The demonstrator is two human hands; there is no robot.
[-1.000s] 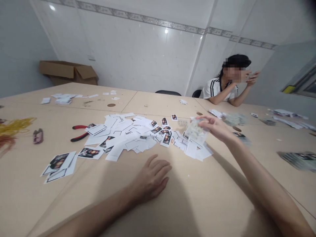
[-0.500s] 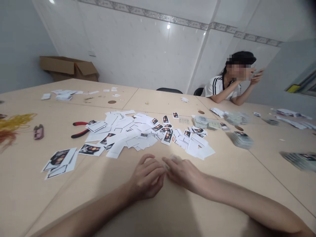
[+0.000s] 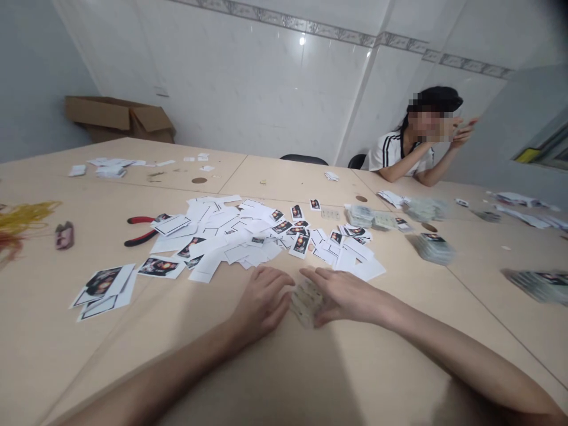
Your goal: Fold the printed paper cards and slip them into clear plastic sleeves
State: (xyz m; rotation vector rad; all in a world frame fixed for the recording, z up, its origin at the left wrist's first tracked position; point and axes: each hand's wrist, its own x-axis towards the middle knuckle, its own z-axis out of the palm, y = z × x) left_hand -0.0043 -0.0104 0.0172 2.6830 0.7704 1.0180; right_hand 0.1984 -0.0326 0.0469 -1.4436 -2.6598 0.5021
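On the table in front of me lies a clear, flat plastic pack with small pale items inside, a little blurred. My right hand holds its right side, fingers along the far edge and thumb at the near one. Just left of the pack is my left hand, fingers loosely bent and apart, the tips close to its left edge. Whether those tips touch it, I cannot tell. Beyond both hands spreads a loose heap of white paper cards, some with a dark printed picture.
Red-handled pliers lie left of the heap, near a pink object and yellow strings. Stacks of clear packs stand to the right. A co-worker sits across the table; a cardboard box is behind it.
The pack, mostly covered by my right hand before, now shows between my hands. My right hand has spread around it, and my left fingers have loosened.
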